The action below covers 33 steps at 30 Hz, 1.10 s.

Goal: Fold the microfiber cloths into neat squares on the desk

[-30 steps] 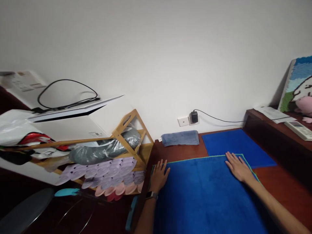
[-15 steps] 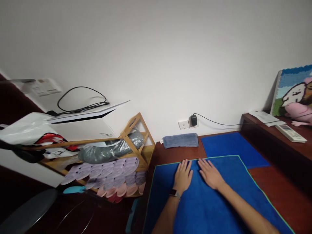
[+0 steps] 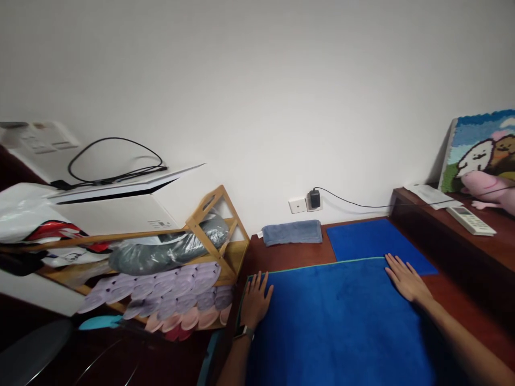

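A large blue towel [image 3: 330, 316] with a thin green edge lies spread over the dark red-brown table [image 3: 292, 260]. My left hand [image 3: 256, 302], with a watch on the wrist, rests palm down at the towel's far left corner, fingers stretched out. At the far right corner my right hand [image 3: 407, 280] lies flat, its fingers spread and partly past the green edge. Beyond the towel are a folded grey-blue cloth [image 3: 292, 233] near the wall and a flat, brighter blue cloth [image 3: 368, 241] that the towel's far edge meets or overlaps.
A wooden rack [image 3: 233, 257] with several lilac and pink slippers [image 3: 164, 289] stands at the left, a white box [image 3: 116, 212] on top. A raised ledge at the right holds a remote control [image 3: 470, 220] and a pink plush toy [image 3: 488, 187]. A black charger [image 3: 314, 198] sits in the wall socket.
My hands have slid apart along the towel's far edge, from near its middle out to the two corners. The view has turned slightly right.
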Available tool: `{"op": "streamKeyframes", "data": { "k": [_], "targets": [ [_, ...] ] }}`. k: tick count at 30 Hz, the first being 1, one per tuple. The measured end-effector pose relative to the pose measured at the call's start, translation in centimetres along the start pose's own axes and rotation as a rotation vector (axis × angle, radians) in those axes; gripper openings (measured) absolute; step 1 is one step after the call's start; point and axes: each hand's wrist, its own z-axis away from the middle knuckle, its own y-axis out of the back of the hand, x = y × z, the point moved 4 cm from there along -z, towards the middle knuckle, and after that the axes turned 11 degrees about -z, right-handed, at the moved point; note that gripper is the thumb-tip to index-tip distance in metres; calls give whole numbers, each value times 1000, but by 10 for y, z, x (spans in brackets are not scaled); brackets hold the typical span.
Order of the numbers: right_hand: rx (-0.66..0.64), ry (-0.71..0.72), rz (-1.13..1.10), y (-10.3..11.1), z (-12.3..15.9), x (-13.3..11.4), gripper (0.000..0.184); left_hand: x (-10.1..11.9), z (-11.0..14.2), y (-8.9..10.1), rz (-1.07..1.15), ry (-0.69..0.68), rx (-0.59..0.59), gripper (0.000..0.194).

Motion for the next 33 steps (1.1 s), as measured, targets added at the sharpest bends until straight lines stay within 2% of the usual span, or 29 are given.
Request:
{"op": "streamKeyframes", "data": {
  "k": [5, 9, 11, 12, 14, 16, 19, 21, 22, 25, 28, 31, 33],
  "targets": [
    [22, 27, -44, 6, 5, -16, 71, 6, -5, 6, 15, -13, 29, 57],
    [94, 81, -88, 14, 8, -20, 67, 7, -2, 32, 21, 20, 182, 49],
    [107, 109, -92, 16, 9, -21, 64, 30, 7, 50, 41, -3, 235, 45],
    [105, 112, -90, 17, 9, -21, 63, 49, 12, 59, 63, -32, 249, 44],
    [98, 92, -79, 18, 8, -22, 63, 106, 23, 80, 132, -114, 259, 42],
    [90, 67, -64, 19, 8, -24, 63, 182, 32, 101, 224, -251, 230, 39],
    [75, 56, -48, 21, 7, -26, 62, 293, 34, 130, 354, -322, 146, 47],
    [61, 59, -46, 21, 6, -27, 62, 353, 34, 146, 434, -377, 79, 52],
    [53, 59, -47, 21, 6, -27, 62, 376, 35, 152, 463, -407, 45, 55],
    [34, 59, -62, 21, 4, -27, 61, 420, 54, 163, 517, -481, -29, 59],
    [20, 60, -81, 22, 3, -27, 61, 447, 95, 164, 528, -599, -37, 63],
    [2, 52, -102, 25, 3, -28, 61, 474, 141, 155, 462, -730, -13, 69],
    [2, 46, -109, 27, 4, -29, 61, 489, 160, 145, 419, -734, 32, 67]
  ]
}}
